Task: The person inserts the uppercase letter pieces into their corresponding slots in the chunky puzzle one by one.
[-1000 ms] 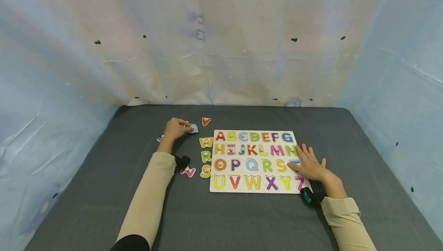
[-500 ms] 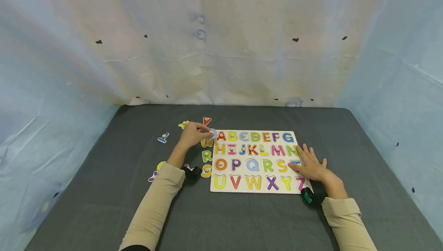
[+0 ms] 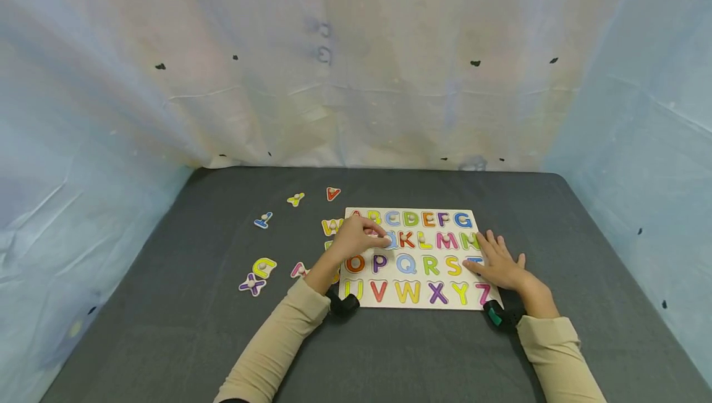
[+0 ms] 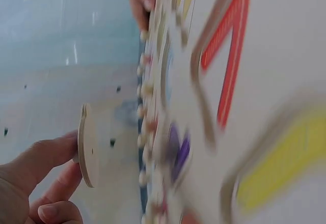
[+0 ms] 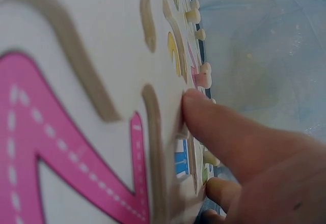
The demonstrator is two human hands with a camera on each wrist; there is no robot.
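Note:
My left hand pinches a light-blue letter piece, a Q by its round shape. In the left wrist view the piece is edge-on, its plain back to the board, thumb and finger on the knob side. It is held over the second row of the white alphabet board. Knobbed letters fill the upper rows through O and P; from the printed Q onward the recesses show printed letters. My right hand lies with fingers spread on the board's right edge, its thumb over the T recess.
Left of the board lie loose letters: a red V, yellow Y, blue T, yellow W, yellow U, purple X and pink Z. My left forearm partly covers others. Pale sheeting hangs behind the table.
My left hand has carried the blue Q from the far left of the table rightward over the board. The loose letters it covered now show. My right hand has stayed put.

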